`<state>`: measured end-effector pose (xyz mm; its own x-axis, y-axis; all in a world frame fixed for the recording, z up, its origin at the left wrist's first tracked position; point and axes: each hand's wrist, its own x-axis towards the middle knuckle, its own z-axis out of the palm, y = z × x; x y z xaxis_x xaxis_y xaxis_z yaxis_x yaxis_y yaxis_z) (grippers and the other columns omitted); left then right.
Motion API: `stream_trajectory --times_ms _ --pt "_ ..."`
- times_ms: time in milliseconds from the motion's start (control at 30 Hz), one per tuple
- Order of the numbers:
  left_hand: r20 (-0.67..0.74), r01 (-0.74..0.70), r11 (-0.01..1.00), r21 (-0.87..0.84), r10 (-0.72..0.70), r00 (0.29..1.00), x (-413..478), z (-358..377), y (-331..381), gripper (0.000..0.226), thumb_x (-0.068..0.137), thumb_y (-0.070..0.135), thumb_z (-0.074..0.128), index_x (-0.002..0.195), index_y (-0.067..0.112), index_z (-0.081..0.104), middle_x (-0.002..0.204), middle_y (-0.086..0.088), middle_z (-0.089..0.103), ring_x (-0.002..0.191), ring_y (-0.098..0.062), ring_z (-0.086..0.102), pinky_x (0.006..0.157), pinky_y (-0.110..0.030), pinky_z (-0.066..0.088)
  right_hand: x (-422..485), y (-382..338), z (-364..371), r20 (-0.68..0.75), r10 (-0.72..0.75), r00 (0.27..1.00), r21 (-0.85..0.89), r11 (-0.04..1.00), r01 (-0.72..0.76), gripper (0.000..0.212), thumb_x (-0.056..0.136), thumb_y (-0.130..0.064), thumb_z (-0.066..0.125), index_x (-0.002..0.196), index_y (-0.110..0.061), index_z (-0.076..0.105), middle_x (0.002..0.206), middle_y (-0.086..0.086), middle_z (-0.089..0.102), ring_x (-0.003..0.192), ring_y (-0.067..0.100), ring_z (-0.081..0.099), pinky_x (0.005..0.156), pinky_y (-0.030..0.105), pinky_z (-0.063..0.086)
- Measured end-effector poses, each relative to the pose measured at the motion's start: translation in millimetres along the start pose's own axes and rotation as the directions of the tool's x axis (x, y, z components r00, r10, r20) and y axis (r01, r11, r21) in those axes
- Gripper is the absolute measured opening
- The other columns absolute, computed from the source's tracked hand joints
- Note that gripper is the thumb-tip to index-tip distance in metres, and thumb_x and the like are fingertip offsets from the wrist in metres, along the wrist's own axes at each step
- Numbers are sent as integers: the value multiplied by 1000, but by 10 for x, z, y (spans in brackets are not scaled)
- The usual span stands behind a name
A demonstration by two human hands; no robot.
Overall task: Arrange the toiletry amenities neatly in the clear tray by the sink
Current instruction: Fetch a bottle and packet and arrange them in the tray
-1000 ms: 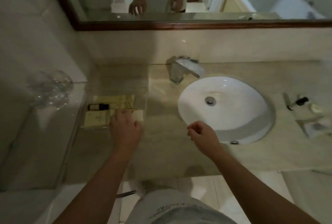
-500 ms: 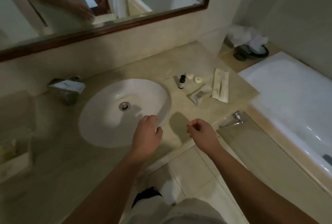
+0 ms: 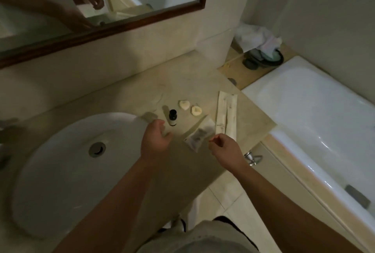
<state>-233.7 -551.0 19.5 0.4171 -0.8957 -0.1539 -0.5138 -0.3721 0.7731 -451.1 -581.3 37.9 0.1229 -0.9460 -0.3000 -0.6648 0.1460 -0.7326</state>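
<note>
On the counter to the right of the sink stands a small bottle point(image 3: 172, 118) with a black cap. Behind it lie two small round cream soaps point(image 3: 184, 104) point(image 3: 196, 110). A clear sachet point(image 3: 199, 136) lies flat in front of them, and two long paper packets point(image 3: 226, 115) lie side by side to its right. My left hand point(image 3: 155, 141) hovers just left of the bottle, fingers curled apart, holding nothing. My right hand point(image 3: 225, 148) is loosely closed just right of the sachet and holds nothing. The clear tray is out of view.
The white oval sink point(image 3: 67, 171) fills the left. A white bathtub point(image 3: 316, 123) lies to the right, with a towel bar point(image 3: 251, 158) on the counter's side. A crumpled towel point(image 3: 257, 38) sits over a dark bin in the corner. A framed mirror point(image 3: 101, 29) hangs behind.
The view swung right from the tray side to the amenities beside the tub. Both hands moved from the tray and sink area toward the bottle and sachet.
</note>
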Motion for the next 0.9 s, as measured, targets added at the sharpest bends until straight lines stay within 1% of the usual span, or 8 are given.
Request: stream_trajectory --times_ms 100,133,233,333,500,567,700,900 --pt "-38 39 997 -61 -41 998 218 48 168 46 83 38 59 120 11 53 101 1 57 87 -15 56 74 -28 42 251 6 -103 10 9 1000 -89 996 -8 14 86 -22 62 99 -20 66 88 -5 64 85 15 61 74 27 45" --pt "-27 51 997 -59 -53 998 288 69 204 46 84 40 61 121 13 52 102 3 58 88 -15 58 75 -31 47 311 6 -117 35 -11 999 -107 994 14 15 86 -22 62 100 -21 65 90 -5 64 85 14 60 73 26 44" --pt "28 96 995 -4 -96 995 493 179 238 55 83 27 65 133 17 46 128 -6 55 112 -25 58 93 -43 49 510 25 -129 135 -75 988 -119 989 91 14 85 -22 64 99 -25 62 91 -7 63 85 11 60 70 23 44" --pt "10 139 990 24 -139 990 582 312 254 54 81 19 63 133 17 47 130 -8 55 115 -26 55 94 -38 46 706 78 -172 182 -88 979 -127 986 112 13 87 -22 62 99 -26 60 91 -6 63 85 12 61 74 26 45" --pt "-81 292 956 11 -290 954 574 441 329 34 85 19 64 117 14 58 103 0 60 95 -21 57 76 -30 38 961 111 -294 312 -145 939 -125 973 192 12 88 -20 62 99 -25 58 93 -7 62 85 12 61 71 25 46" --pt "-103 321 947 6 -319 942 580 482 330 30 86 17 63 115 12 61 104 -6 65 97 -26 60 76 -29 39 1071 108 -346 305 -145 941 -122 974 190 17 86 -17 62 101 -25 59 93 -6 63 83 13 61 70 27 48" --pt "-157 372 928 19 -365 918 596 566 406 35 85 17 65 119 11 61 112 -15 67 105 -34 61 79 -31 42 1325 196 -518 338 -162 927 -189 953 236 24 84 -13 60 106 -22 60 99 -6 60 86 13 56 72 25 40" --pt "-221 418 909 0 -407 886 511 656 516 26 83 17 65 108 11 64 103 -13 68 98 -32 62 75 -28 39 1566 268 -634 402 -238 884 -315 871 378 29 85 -14 55 113 -21 58 111 3 56 95 23 59 78 34 49"
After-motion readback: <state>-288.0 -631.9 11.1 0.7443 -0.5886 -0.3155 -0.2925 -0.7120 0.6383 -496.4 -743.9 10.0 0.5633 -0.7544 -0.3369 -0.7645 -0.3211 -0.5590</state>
